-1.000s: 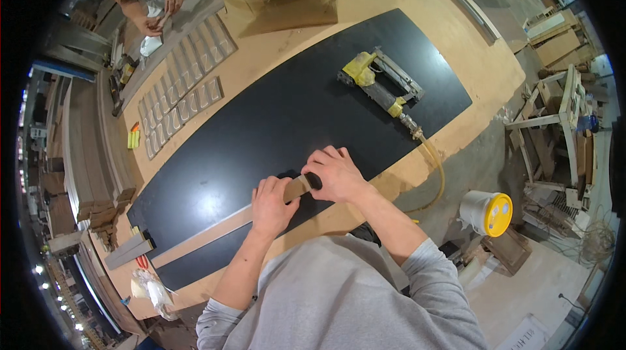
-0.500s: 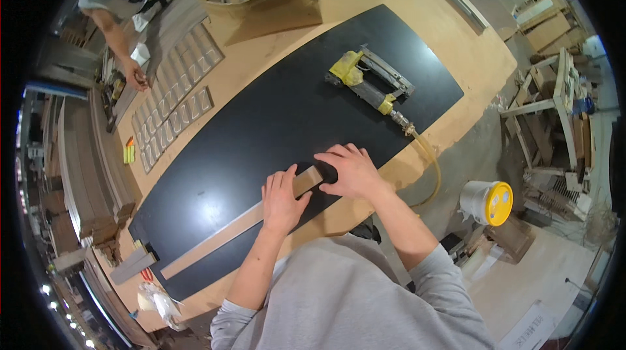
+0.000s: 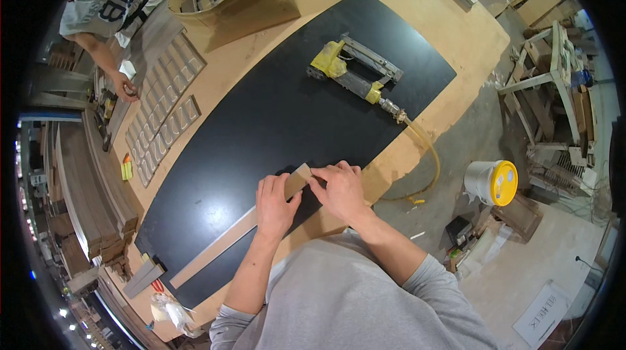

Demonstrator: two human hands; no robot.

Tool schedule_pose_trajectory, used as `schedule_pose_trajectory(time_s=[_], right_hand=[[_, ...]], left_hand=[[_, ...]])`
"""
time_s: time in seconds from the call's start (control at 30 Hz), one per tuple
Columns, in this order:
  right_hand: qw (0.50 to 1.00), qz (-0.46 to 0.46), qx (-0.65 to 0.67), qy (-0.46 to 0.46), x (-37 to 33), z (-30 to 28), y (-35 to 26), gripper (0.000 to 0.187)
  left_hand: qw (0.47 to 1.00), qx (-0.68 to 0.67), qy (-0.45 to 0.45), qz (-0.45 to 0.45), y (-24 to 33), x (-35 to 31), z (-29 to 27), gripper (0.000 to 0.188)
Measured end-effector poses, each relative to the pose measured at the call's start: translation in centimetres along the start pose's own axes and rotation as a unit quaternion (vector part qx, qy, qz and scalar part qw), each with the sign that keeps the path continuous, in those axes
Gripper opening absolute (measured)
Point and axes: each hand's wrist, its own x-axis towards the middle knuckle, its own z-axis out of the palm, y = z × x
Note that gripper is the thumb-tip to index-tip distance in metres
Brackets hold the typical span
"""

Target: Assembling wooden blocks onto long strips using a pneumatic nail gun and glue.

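We take the black, smooth-faced panel with bowed long sides (image 3: 261, 115) as our landmark. On it, along the edge nearest the person, lies a long, straight, brown wood-toned strip with a pale grey side (image 3: 214, 249), running from the panel's left end toward the middle of that near edge.

The bare left hand (image 3: 275, 210) straddles the strip a little short of its upper end, half open, fingers over the far side and thumb on the near side. The bare right hand (image 3: 340, 190) curls loosely at that upper end, thumb and forefinger close together by the corner; we cannot tell whether they pinch it or only touch it.

We judge the strip light and fairly stiff, though so long and narrow that a hold at one end would let the other swing. The panel's sheen suggests a slick surface on which the strip could skate, and its corners may chip if knocked. We would hold it across its width, by both long sides, as the left hand does, with the other hand steadying the end.

Toward the panel's right end lies a yellow-and-black air nailer with a metal magazine (image 3: 355, 87), well apart from both hands.
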Motion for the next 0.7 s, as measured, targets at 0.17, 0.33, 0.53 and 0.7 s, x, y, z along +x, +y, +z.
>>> schedule_pose_trajectory(time_s=[0.17,0.33,0.53,0.7], right_hand=[[1.000,0.001,0.002,0.004,0.1,0.2,-0.1,0.019],[1.000,0.011,0.003,-0.004,0.0,0.4,0.0,0.016],[1.000,-0.002,-0.017,-0.016,0.1,0.4,0.0,0.017],[0.991,-0.038,0.080,-0.105,5.5,-2.7,2.9,0.025]], left_hand=[[1.000,0.002,0.015,0.009,0.2,0.2,0.0,0.049],[1.000,0.003,0.004,0.000,0.5,0.3,-0.2,0.050],[1.000,0.019,-0.002,-0.015,0.3,0.1,-0.1,0.050],[0.998,0.021,-0.034,-0.045,0.2,0.3,-0.3,0.052]])
